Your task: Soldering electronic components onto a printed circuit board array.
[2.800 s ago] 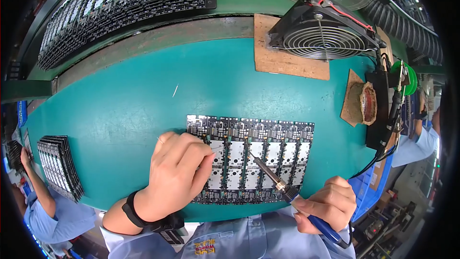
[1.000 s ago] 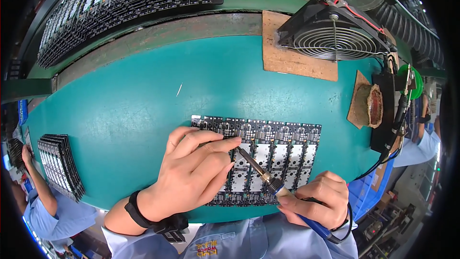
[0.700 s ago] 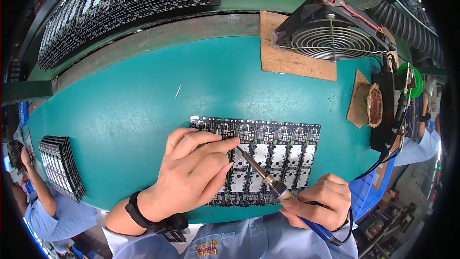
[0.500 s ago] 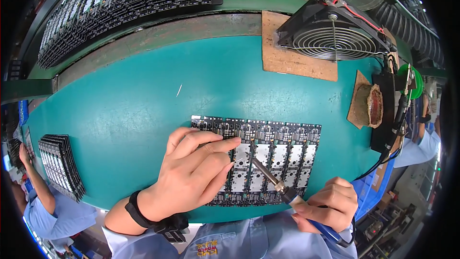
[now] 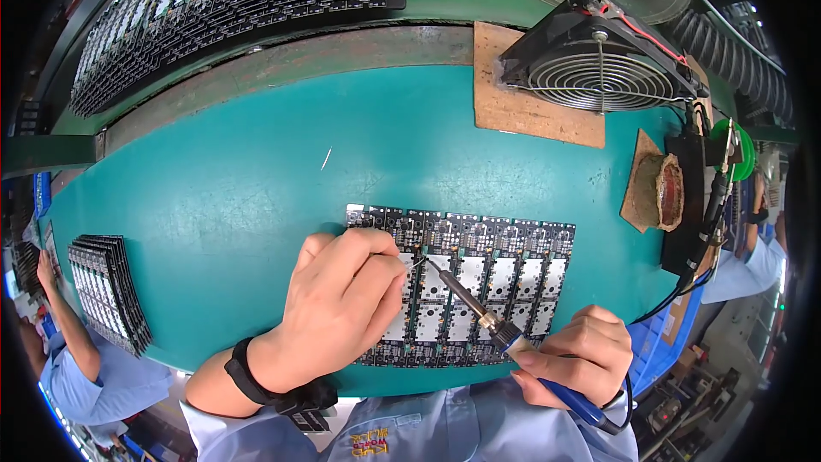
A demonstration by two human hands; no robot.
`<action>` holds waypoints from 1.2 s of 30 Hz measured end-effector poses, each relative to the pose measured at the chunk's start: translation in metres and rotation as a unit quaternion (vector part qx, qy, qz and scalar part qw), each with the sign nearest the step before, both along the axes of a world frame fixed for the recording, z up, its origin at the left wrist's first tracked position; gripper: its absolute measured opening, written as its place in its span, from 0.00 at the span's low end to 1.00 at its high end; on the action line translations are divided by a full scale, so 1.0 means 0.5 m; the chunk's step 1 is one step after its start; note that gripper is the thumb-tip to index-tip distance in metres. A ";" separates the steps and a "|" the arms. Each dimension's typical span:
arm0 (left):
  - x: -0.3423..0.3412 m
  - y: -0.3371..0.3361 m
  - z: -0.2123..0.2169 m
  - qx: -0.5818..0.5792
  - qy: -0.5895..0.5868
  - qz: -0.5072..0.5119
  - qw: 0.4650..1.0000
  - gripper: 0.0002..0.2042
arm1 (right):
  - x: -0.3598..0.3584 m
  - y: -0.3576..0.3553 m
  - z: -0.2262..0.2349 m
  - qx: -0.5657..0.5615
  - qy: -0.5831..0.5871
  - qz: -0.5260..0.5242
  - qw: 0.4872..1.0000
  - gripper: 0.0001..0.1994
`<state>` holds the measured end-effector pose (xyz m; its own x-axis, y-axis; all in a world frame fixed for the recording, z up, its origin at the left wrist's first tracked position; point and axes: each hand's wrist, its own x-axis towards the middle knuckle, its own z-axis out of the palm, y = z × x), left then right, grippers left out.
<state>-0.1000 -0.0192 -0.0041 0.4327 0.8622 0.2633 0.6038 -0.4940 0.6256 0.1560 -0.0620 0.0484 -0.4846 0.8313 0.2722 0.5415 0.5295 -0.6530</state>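
A panel of black circuit boards with white patches (image 5: 501, 277) lies flat on the teal mat in front of me. Over its left part, my left hand (image 5: 346, 295) pinches a thin piece of solder wire (image 5: 416, 263) between thumb and fingertips. My right hand (image 5: 586, 358) grips a blue-handled soldering iron (image 5: 496, 323), slanting up and left across the panel. The iron's tip meets or nearly meets the end of the wire, near the upper row of white patches. My left hand and wrist hide the panel's left side.
Stacked board panels stand on the shelf at the back left (image 5: 231, 8), and a smaller stack (image 5: 108, 291) at the left. A fan (image 5: 603, 77) on a brown board, a tip-cleaning holder (image 5: 669, 191) and a green spool (image 5: 742, 150) are at the right. A wire scrap (image 5: 326, 158) lies on the mat. Co-workers sit on both sides.
My left fingers have curled in and drawn slightly left, with the wire. The iron's tip has shifted up and left toward the wire; my right hand followed slightly.
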 end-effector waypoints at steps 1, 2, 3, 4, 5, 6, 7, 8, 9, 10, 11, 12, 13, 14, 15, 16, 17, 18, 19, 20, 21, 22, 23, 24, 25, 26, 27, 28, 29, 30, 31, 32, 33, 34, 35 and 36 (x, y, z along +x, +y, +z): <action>0.000 0.000 -0.001 0.002 0.001 -0.002 1.000 0.10 | -0.001 0.002 0.000 -0.001 0.000 0.001 1.000 0.14; 0.000 0.000 -0.001 0.001 0.001 -0.001 1.000 0.10 | -0.002 0.003 0.000 -0.002 -0.001 0.001 1.000 0.14; 0.001 0.001 -0.002 0.000 0.001 0.000 1.000 0.09 | -0.003 0.005 0.001 -0.004 -0.002 0.002 1.000 0.14; 0.001 0.001 -0.001 0.000 0.001 0.001 1.000 0.09 | -0.003 0.006 0.001 -0.006 -0.003 0.002 1.000 0.14; 0.001 0.000 -0.001 -0.001 0.001 0.002 1.000 0.09 | -0.003 0.006 0.000 -0.007 -0.003 0.002 1.000 0.14; 0.001 0.000 -0.001 -0.001 0.001 0.002 1.000 0.09 | -0.003 0.008 0.000 -0.005 -0.006 0.004 1.000 0.14; 0.001 0.000 -0.002 -0.002 0.000 0.003 1.000 0.09 | -0.003 0.008 -0.001 -0.002 -0.008 0.006 1.000 0.14; 0.001 0.000 -0.003 -0.002 -0.002 0.003 1.000 0.09 | -0.004 0.009 -0.001 0.000 -0.011 0.009 1.000 0.14; 0.001 0.000 -0.003 -0.002 -0.003 0.002 1.000 0.09 | -0.004 0.009 -0.001 0.000 -0.011 0.009 1.000 0.14; 0.002 0.000 -0.003 -0.002 -0.004 0.002 1.000 0.09 | -0.005 0.008 -0.001 -0.001 -0.013 0.006 1.000 0.14; 0.002 0.001 -0.002 0.000 -0.004 0.003 1.000 0.09 | -0.006 0.008 -0.001 -0.001 -0.014 0.003 1.000 0.14; 0.002 0.001 -0.002 0.003 -0.005 0.003 1.000 0.09 | -0.007 0.007 -0.001 -0.002 -0.016 0.000 1.000 0.14; 0.002 0.001 -0.002 0.006 -0.006 0.003 1.000 0.09 | -0.007 0.007 0.000 -0.002 -0.016 0.000 1.000 0.14; 0.002 0.001 -0.002 0.006 -0.006 0.004 1.000 0.09 | -0.008 0.007 0.000 -0.002 -0.018 0.001 1.000 0.15; 0.002 0.001 -0.001 0.007 -0.006 0.004 1.000 0.08 | -0.008 0.007 0.000 -0.002 -0.019 0.002 1.000 0.15; 0.002 0.001 -0.001 0.007 -0.005 0.004 1.000 0.08 | -0.008 0.007 0.000 -0.002 -0.021 0.003 1.000 0.15; 0.002 0.001 -0.001 0.008 -0.004 0.004 1.000 0.08 | -0.008 0.007 0.000 -0.002 -0.021 0.003 1.000 0.15; 0.002 0.000 -0.002 0.008 -0.004 0.005 1.000 0.08 | -0.007 0.006 0.000 0.004 -0.024 0.005 1.000 0.15; 0.002 0.000 -0.002 0.008 -0.004 0.004 1.000 0.08 | -0.007 0.006 0.000 0.010 -0.027 0.006 1.000 0.15; 0.002 -0.001 -0.002 0.009 -0.005 0.004 1.000 0.08 | -0.008 0.006 0.000 0.016 -0.030 0.007 0.999 0.15; 0.001 -0.001 -0.003 0.009 -0.005 0.003 1.000 0.08 | -0.008 0.007 -0.001 0.016 -0.030 0.008 0.999 0.15; 0.001 -0.001 -0.003 0.009 -0.005 0.003 1.000 0.08 | -0.009 0.008 -0.001 0.016 -0.025 0.007 1.000 0.15; 0.000 -0.001 -0.003 0.009 -0.005 0.002 1.000 0.08 | -0.010 0.009 -0.002 0.017 -0.020 0.006 1.000 0.14; 0.000 -0.001 -0.002 0.009 -0.006 0.000 1.000 0.08 | -0.010 0.009 -0.002 0.018 -0.014 0.005 1.000 0.14; 0.000 -0.001 -0.002 0.009 -0.007 -0.001 1.000 0.08 | -0.010 0.009 -0.002 0.018 -0.014 0.005 1.000 0.14; 0.000 -0.001 -0.001 0.009 -0.007 -0.001 1.000 0.08 | -0.010 0.008 -0.001 0.017 -0.016 0.004 1.000 0.14; 0.000 -0.001 -0.001 0.008 -0.006 -0.002 1.000 0.08 | -0.011 0.008 -0.001 0.016 -0.018 0.003 1.000 0.14; 0.000 -0.001 -0.001 0.007 -0.005 -0.004 1.000 0.08 | -0.011 0.008 -0.001 0.016 -0.019 0.001 1.000 0.14; 0.000 -0.001 -0.001 0.007 -0.004 -0.005 1.000 0.08 | -0.012 0.009 -0.001 0.016 -0.019 0.002 1.000 0.14; -0.001 -0.001 -0.002 0.006 -0.004 -0.004 1.000 0.08 | -0.013 0.010 0.000 0.015 -0.020 0.001 1.000 0.14; -0.001 -0.002 -0.002 0.006 -0.003 -0.004 1.000 0.08 | -0.014 0.011 0.000 0.014 -0.021 0.000 1.000 0.14; -0.002 -0.002 -0.002 0.006 -0.003 -0.003 1.000 0.08 | -0.014 0.011 0.001 0.013 -0.022 -0.001 1.000 0.14; -0.002 -0.002 -0.002 0.006 -0.002 -0.002 1.000 0.08 | -0.015 0.012 0.000 0.013 -0.022 0.000 1.000 0.14; -0.003 -0.002 -0.002 0.006 -0.002 -0.003 1.000 0.08 | -0.014 0.011 0.000 0.013 -0.025 -0.002 1.000 0.14; -0.004 -0.002 0.000 0.006 0.000 -0.002 1.000 0.08 | -0.014 0.010 0.001 0.014 -0.028 -0.003 1.000 0.14; -0.005 -0.002 0.002 0.006 0.002 -0.002 1.000 0.08 | -0.014 0.010 0.001 0.014 -0.030 -0.005 0.999 0.14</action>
<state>-0.1024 -0.0203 -0.0033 0.4372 0.8572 0.2723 0.6037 -0.5041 0.6177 0.1489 -0.0572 0.0488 -0.4924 0.8286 0.2664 0.5848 0.5417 -0.6038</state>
